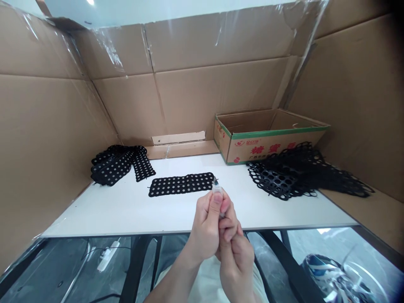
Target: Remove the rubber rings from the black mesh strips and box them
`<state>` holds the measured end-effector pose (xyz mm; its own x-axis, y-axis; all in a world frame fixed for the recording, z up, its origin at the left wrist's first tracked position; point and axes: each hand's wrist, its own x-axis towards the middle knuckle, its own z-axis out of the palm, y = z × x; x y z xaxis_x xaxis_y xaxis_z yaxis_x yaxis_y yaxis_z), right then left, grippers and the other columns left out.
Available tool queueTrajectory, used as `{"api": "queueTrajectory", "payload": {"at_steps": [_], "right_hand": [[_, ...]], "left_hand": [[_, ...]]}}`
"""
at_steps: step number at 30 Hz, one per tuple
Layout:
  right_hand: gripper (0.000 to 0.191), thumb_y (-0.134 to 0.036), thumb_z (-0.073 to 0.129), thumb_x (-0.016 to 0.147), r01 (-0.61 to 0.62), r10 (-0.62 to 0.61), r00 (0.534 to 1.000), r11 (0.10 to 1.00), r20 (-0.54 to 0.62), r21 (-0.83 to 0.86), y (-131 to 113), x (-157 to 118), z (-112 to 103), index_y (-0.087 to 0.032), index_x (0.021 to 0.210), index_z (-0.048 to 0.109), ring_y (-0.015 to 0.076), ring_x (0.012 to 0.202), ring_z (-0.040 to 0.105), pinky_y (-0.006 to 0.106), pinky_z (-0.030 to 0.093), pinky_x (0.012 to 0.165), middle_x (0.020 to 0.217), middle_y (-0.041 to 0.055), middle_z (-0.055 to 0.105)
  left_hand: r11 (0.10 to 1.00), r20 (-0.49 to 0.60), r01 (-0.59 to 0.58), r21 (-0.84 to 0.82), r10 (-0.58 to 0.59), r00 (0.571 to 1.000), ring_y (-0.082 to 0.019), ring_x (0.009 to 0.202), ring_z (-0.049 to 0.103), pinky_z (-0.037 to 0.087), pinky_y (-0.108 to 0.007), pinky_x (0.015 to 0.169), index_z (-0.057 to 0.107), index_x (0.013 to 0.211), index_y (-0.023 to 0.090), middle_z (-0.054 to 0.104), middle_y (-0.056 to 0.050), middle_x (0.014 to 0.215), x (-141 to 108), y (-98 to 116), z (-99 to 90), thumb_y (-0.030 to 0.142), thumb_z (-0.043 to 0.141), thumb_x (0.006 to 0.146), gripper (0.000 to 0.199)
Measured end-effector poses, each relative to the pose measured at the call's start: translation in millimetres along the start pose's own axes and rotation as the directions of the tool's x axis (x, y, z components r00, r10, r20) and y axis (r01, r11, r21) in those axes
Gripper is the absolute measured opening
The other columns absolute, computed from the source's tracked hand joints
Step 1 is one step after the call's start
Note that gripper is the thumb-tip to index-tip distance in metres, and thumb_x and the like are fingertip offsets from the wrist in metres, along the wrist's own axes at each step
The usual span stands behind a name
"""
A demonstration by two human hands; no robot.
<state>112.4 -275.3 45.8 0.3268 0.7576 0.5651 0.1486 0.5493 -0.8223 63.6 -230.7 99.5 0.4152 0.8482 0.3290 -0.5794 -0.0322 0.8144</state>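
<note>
Both hands meet at the table's front edge, around a small tool with a pale, translucent body and a pointed metal tip (216, 183). My left hand (206, 225) is closed on it, thumb on top. Fingers of my right hand (235, 248) are curled against the left hand and the tool's lower part, which is mostly hidden. Just beyond the tip lies a flat black strip with rows of round holes (181, 184). A folded pile of similar black strips (115, 165) sits at the left. To the right is a loose heap of black mesh (287, 174) with larger holes.
An open cardboard box with green edging (274, 141) stands at the back right, behind the mesh. Tall cardboard walls (221, 88) enclose the white table (126, 214) at the back and sides. Below, a power strip (108, 256) and a filled bag (337, 277) are on the floor.
</note>
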Motion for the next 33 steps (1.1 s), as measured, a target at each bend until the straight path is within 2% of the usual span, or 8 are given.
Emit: {"api": "queueTrajectory", "payload": {"at_steps": [5, 9, 13, 17, 20, 25, 29, 33], "right_hand": [[0.024, -0.035, 0.044, 0.085, -0.133, 0.133, 0.991, 0.989, 0.004, 0.062, 5, 1, -1, -0.017, 0.082, 0.06, 0.0182, 0.067, 0.06, 0.024, 0.046, 0.049, 0.077, 0.0093, 0.062], [0.036, -0.044, 0.042, 0.085, -0.372, 0.331, 0.908, 0.918, 0.256, 0.135, 5, 17, -13, -0.016, 0.066, 0.054, 0.0095, 0.039, 0.041, 0.021, 0.033, 0.036, 0.046, -0.0008, 0.045], [0.043, -0.051, 0.036, 0.086, -0.452, 0.319, 0.812, 0.874, 0.489, 0.18, 2, 39, -30, -0.017, 0.106, 0.053, 0.015, 0.052, 0.054, 0.029, 0.046, 0.055, 0.054, 0.0005, 0.056], [0.07, -0.07, 0.039, 0.073, -0.213, 0.07, 0.933, 0.898, 0.353, 0.385, 18, 48, -30, -0.021, 0.123, 0.041, 0.0257, 0.085, 0.062, 0.041, 0.048, 0.073, 0.084, 0.0087, 0.064], [0.068, -0.06, 0.059, 0.066, -0.013, -0.032, 0.988, 0.958, 0.152, 0.287, 34, 48, -22, -0.022, 0.121, 0.046, 0.0256, 0.087, 0.061, 0.04, 0.048, 0.078, 0.083, 0.0068, 0.065], [0.033, -0.04, 0.05, 0.082, -0.001, 0.001, 0.998, 1.0, 0.067, 0.002, 34, 61, -22, -0.019, 0.102, 0.064, 0.0132, 0.049, 0.053, 0.03, 0.048, 0.06, 0.055, 0.0, 0.059], [0.032, -0.036, 0.045, 0.085, -0.049, 0.05, 0.998, 0.998, 0.04, -0.025, 29, 82, -30, -0.017, 0.097, 0.067, 0.0112, 0.048, 0.051, 0.027, 0.044, 0.053, 0.058, 0.001, 0.061], [0.033, -0.038, 0.048, 0.083, -0.117, 0.118, 0.993, 0.992, -0.015, 0.039, 40, 104, -35, -0.013, 0.094, 0.065, 0.0104, 0.046, 0.05, 0.023, 0.038, 0.045, 0.056, 0.0022, 0.061]], "left_hand": [[1.0, -0.014, 0.02, -0.024, -0.021, 1.0, -0.003, 0.033, 0.031, 0.045, -0.022, 0.054, 0.034, 0.067, 0.017, 0.026, 0.01, 0.044, 2, -3, 0.9, 0.04, 0.036, 0.089, 0.032], [0.999, -0.127, 0.008, -0.033, -0.013, 0.992, -0.004, 0.035, 0.035, 0.048, -0.025, 0.061, 0.036, 0.067, 0.017, 0.031, 0.01, 0.043, 13, -7, -1.0, 0.045, 0.039, 0.086, 0.034], [0.992, -0.221, 0.009, -0.128, -0.037, 0.975, -0.007, 0.048, 0.048, 0.049, -0.029, 0.074, 0.04, 0.067, 0.017, 0.04, 0.007, 0.047, 30, -9, -11.7, 0.044, 0.044, 0.084, 0.032], [0.946, -0.368, -0.043, -0.32, -0.082, 0.926, -0.012, 0.078, 0.06, 0.045, -0.029, 0.086, 0.049, 0.073, 0.016, 0.055, 0.001, 0.066, 37, -13, -19.1, 0.037, 0.052, 0.082, 0.023], [0.938, -0.427, 0.019, -0.345, -0.175, 0.887, -0.015, 0.094, 0.059, 0.043, -0.028, 0.089, 0.058, 0.081, 0.014, 0.063, -0.005, 0.089, 31, -22, -12.0, 0.039, 0.053, 0.08, 0.025], [0.975, -0.291, 0.14, -0.17, -0.185, 0.939, -0.023, 0.107, 0.053, 0.038, -0.035, 0.096, 0.062, 0.103, 0.013, 0.061, -0.013, 0.108, 19, -40, 1.2, 0.05, 0.047, 0.081, 0.046], [0.986, -0.202, 0.169, 0.014, -0.163, 0.966, -0.022, 0.115, 0.047, 0.031, -0.038, 0.101, 0.058, 0.113, 0.015, 0.058, -0.012, 0.116, 5, -48, -8.9, 0.051, 0.043, 0.082, 0.05], [0.875, 0.114, 0.381, 0.299, -0.429, 0.896, -0.02, 0.095, 0.06, 0.041, -0.036, 0.092, 0.069, 0.09, 0.016, 0.067, -0.01, 0.093, -27, -36, -27.8, 0.044, 0.047, 0.082, 0.036]]}}
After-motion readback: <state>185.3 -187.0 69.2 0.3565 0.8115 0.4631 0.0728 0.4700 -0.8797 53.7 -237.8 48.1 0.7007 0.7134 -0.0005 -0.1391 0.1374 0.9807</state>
